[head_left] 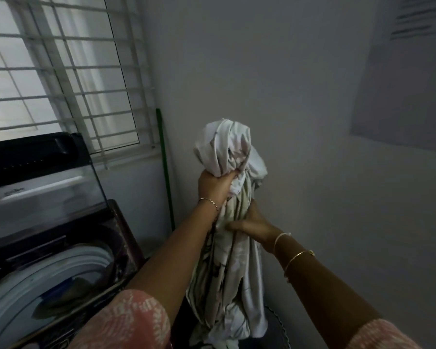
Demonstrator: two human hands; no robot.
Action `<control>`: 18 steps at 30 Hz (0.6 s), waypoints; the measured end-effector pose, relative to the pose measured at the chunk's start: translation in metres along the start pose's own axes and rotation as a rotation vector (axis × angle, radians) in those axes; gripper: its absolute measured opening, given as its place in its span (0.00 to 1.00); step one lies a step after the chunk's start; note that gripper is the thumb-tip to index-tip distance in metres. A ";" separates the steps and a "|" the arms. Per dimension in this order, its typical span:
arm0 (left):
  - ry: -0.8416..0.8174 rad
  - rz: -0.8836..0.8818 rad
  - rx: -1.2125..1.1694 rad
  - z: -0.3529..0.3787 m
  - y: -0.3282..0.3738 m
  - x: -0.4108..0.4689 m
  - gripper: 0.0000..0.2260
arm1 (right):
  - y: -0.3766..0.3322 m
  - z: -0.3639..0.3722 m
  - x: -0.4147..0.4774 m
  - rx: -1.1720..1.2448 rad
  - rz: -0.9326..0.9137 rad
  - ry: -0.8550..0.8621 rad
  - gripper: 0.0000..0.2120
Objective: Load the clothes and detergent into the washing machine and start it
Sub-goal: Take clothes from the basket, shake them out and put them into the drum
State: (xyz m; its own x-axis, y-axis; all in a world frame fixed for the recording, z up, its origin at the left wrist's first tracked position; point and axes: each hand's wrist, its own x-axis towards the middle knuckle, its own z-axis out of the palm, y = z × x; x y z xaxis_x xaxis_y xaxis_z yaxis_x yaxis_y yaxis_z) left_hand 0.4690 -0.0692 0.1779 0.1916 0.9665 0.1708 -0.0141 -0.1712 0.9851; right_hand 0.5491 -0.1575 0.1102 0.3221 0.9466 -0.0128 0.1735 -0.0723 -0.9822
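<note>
Beside open washing machine (48, 268): left hand (215, 188) fingers clamp bundled cloth (227, 222) top; right hand (252, 222) fingers grip lower.

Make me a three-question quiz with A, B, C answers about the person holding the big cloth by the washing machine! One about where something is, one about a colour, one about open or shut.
1. Where is the washing machine compared with the cloth?
A. To its left
B. To its right
C. Behind the camera

2. What colour is the thin pole leaning in the corner?
A. Red
B. Green
C. Yellow

3. How is the machine's lid?
A. Shut flat
C. Taken off and lying on the floor
B. Raised open

Answers:
1. A, the machine fills the lower left while the cloth hangs in the middle.
2. B, the pole beside the window is plainly green.
3. B, the lid stands up and the drum opening shows below it.

Both the left hand and the right hand grip the cloth.
</note>
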 end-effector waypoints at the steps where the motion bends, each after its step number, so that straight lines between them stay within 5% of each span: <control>1: -0.008 -0.007 -0.041 0.004 0.008 -0.001 0.12 | -0.002 0.005 0.005 -0.003 -0.041 0.042 0.50; 5: -0.001 -0.126 -0.369 0.015 0.036 -0.009 0.03 | -0.007 0.011 0.029 -0.028 -0.187 0.283 0.59; 10: -0.134 -0.358 -0.571 0.001 0.056 0.001 0.07 | -0.014 0.004 0.036 0.028 -0.160 0.254 0.38; 14: -0.228 -0.420 -0.447 -0.017 0.069 0.000 0.11 | 0.001 0.009 0.031 -0.109 -0.069 0.357 0.33; 18: -0.267 -0.429 -0.323 -0.036 0.079 0.013 0.28 | 0.014 0.014 0.016 -0.049 0.000 0.353 0.15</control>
State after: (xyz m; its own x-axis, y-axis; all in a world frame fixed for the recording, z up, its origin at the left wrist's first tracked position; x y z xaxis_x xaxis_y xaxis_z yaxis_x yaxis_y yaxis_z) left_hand 0.4347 -0.0636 0.2589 0.4858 0.8477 -0.2133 -0.1703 0.3311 0.9281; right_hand 0.5441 -0.1392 0.0933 0.6228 0.7800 0.0613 0.2151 -0.0954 -0.9719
